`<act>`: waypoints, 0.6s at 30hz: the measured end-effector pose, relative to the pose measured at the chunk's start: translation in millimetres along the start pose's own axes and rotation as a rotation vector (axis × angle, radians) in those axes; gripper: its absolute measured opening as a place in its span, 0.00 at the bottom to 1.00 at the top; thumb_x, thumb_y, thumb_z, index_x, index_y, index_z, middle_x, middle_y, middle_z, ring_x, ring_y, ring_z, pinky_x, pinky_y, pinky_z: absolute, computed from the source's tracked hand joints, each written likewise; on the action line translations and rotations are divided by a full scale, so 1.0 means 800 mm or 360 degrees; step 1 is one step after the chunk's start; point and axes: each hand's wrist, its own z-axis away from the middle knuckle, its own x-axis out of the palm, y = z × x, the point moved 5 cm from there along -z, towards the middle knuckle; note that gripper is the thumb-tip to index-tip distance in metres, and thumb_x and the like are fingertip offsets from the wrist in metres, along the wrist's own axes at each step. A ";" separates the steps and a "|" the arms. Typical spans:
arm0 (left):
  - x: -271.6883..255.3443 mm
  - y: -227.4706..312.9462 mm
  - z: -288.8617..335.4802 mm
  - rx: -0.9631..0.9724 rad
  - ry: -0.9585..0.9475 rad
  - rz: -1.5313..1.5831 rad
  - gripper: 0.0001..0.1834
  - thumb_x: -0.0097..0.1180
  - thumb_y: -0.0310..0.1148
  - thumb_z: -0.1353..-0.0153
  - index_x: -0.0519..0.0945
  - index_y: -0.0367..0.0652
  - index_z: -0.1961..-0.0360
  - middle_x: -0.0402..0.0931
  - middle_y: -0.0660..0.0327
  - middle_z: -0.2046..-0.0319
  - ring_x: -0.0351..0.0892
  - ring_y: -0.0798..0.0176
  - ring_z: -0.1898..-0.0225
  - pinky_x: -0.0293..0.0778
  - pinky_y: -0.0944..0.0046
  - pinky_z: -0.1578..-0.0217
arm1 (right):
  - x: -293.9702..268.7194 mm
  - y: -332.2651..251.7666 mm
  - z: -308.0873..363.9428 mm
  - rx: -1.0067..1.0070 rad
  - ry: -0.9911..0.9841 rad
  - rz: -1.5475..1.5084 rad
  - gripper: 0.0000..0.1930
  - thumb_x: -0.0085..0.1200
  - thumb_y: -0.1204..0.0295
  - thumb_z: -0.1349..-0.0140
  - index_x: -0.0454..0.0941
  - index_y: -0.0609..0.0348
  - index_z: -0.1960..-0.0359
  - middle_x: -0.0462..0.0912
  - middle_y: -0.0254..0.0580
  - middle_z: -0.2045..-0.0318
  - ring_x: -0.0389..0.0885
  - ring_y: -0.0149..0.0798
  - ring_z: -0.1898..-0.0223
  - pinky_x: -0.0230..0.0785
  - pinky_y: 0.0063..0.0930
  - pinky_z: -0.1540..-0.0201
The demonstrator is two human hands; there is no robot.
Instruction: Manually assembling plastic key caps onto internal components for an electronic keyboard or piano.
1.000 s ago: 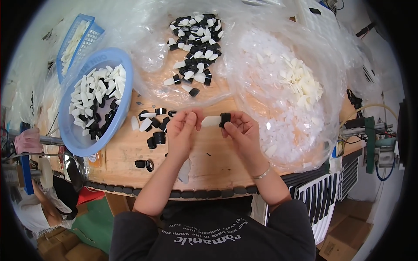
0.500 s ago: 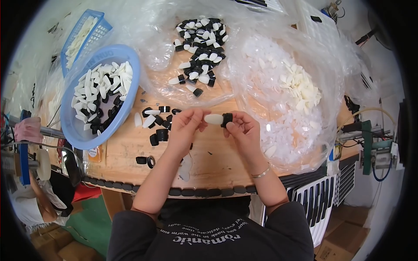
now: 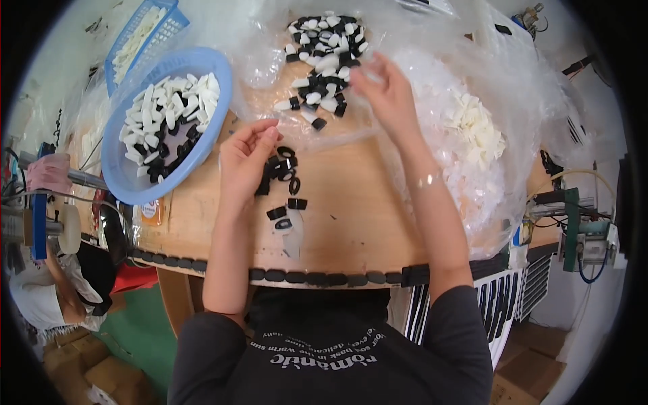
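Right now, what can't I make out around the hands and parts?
In the head view:
Right hand: blurred by motion; cannot tell whether it touches the blurred white-and-black piece beside it.
Left hand: its own back hides whether anything sits in the palm.
Blue basin: heaped white and black pieces hide much of its bottom.
Blue basket: upper end cut off by the picture's top edge.

It was a workshop.
Black and white parts (image 3: 327, 37) lay heaped at twelve o'clock and in a basin (image 3: 223, 94) at ten; machinery (image 3: 591, 239) stood at three and nine, cartons (image 3: 121, 374) at four and eight, around a table (image 3: 358, 216).
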 end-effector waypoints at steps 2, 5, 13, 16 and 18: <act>-0.016 -0.003 0.010 0.0063 -0.0017 -0.0273 0.11 0.56 0.28 0.38 0.80 0.35 0.56 0.80 0.65 0.69 0.74 0.77 0.70 0.68 0.75 0.71 | -0.006 -0.003 -0.007 -0.0077 -0.0016 0.0377 0.26 0.59 0.68 0.40 0.68 0.69 0.43 0.76 0.49 0.50 0.79 0.32 0.65 0.72 0.22 0.58; -0.026 -0.001 0.040 0.0307 -0.0048 -0.0823 0.08 0.56 0.26 0.40 0.81 0.36 0.60 0.79 0.63 0.74 0.75 0.72 0.73 0.68 0.71 0.73 | -0.005 0.019 0.028 0.0093 -0.0374 0.0673 0.19 0.59 0.69 0.41 0.75 0.64 0.50 0.81 0.41 0.59 0.77 0.30 0.68 0.71 0.23 0.63; 0.020 -0.039 0.070 0.0321 -0.0374 -0.1499 0.07 0.61 0.27 0.47 0.76 0.37 0.71 0.75 0.55 0.77 0.76 0.56 0.76 0.71 0.63 0.73 | 0.060 0.035 0.161 -0.0443 -0.1336 0.0633 0.08 0.62 0.70 0.48 0.77 0.60 0.73 0.78 0.45 0.77 0.76 0.41 0.77 0.69 0.33 0.72; 0.031 -0.042 0.063 0.0598 -0.0217 -0.1784 0.11 0.65 0.31 0.52 0.75 0.40 0.72 0.73 0.55 0.77 0.76 0.49 0.73 0.73 0.54 0.72 | 0.064 0.033 0.175 -0.0037 -0.1511 0.0939 0.11 0.63 0.68 0.48 0.74 0.60 0.77 0.78 0.45 0.77 0.76 0.43 0.77 0.68 0.35 0.74; 0.032 -0.049 0.063 0.0639 -0.0244 -0.1729 0.11 0.65 0.30 0.52 0.76 0.39 0.71 0.74 0.55 0.76 0.76 0.48 0.73 0.73 0.54 0.71 | 0.067 0.034 0.188 0.0078 -0.1424 0.0934 0.12 0.64 0.67 0.49 0.73 0.60 0.77 0.78 0.45 0.77 0.76 0.44 0.77 0.68 0.36 0.74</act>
